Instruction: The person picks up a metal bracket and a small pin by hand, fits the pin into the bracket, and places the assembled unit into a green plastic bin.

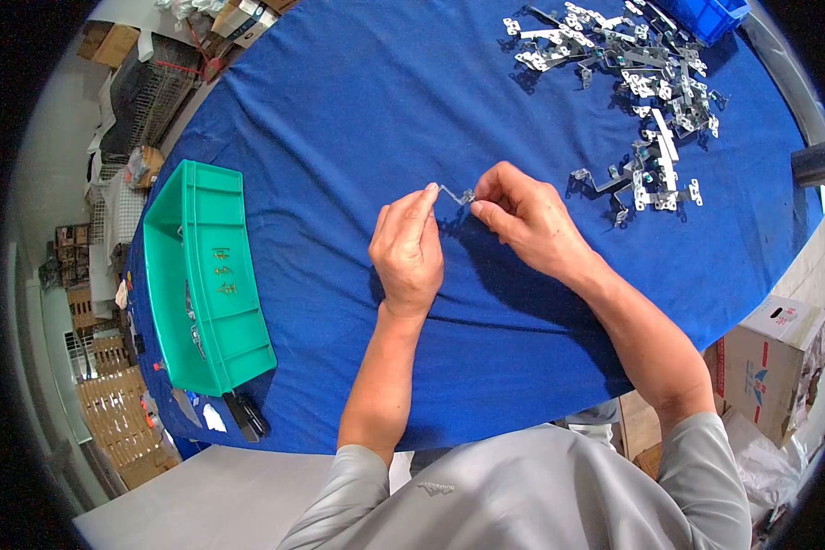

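A small bent metal bracket (452, 194) is held above the blue cloth between my two hands. My left hand (408, 247) pinches its left end with the fingers pressed together. At its other end, the thumb and forefinger of my right hand (529, 220) are closed on it. The bracket's ends are partly hidden by my fingertips. A loose pile of similar metal brackets (646, 82) lies at the upper right, spreading down toward my right hand.
To the left stands a green plastic bin (234, 321) with a few metal parts inside. A blue bin (717, 18) sits beyond the pile. A black-handled object (246, 417) lies by the table's near left edge. A cardboard box (765, 367) is on the right, below the table.
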### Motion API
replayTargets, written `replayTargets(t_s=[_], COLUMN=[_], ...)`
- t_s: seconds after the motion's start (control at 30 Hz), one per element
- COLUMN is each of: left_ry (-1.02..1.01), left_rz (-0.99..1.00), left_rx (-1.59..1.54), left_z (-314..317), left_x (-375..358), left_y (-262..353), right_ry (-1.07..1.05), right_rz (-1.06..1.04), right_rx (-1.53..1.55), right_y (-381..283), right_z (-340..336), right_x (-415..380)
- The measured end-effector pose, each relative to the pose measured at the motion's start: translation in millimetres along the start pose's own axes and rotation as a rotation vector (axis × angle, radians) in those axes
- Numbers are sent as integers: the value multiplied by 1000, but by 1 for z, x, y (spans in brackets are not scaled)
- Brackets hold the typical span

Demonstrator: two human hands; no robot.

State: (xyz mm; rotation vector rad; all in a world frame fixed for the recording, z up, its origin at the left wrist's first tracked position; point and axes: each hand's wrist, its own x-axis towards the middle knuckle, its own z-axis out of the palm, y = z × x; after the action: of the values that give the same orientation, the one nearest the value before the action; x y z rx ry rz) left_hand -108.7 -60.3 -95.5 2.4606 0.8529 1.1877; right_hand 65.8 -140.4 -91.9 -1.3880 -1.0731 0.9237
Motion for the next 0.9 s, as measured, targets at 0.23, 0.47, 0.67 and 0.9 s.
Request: replayTargets(t_s=[0.23, 0.47, 0.67, 0.9], left_ry=[-38, -67, -18, -33], left_rz=[63, 101, -326, -264], left_rx=[16, -4, -223, -186], left_z=[-1, -1, 0, 2], left_x=[3, 4, 1, -1], left_y=[4, 6, 6, 3], right_ry=[-69, 69, -22, -46], right_rz=[-13, -78, 112, -9], right_rx=[14, 100, 211, -1], right_y=[2, 9, -7, -4], right_z=[-4, -4, -3, 1], right_x=[2, 6, 0, -2])
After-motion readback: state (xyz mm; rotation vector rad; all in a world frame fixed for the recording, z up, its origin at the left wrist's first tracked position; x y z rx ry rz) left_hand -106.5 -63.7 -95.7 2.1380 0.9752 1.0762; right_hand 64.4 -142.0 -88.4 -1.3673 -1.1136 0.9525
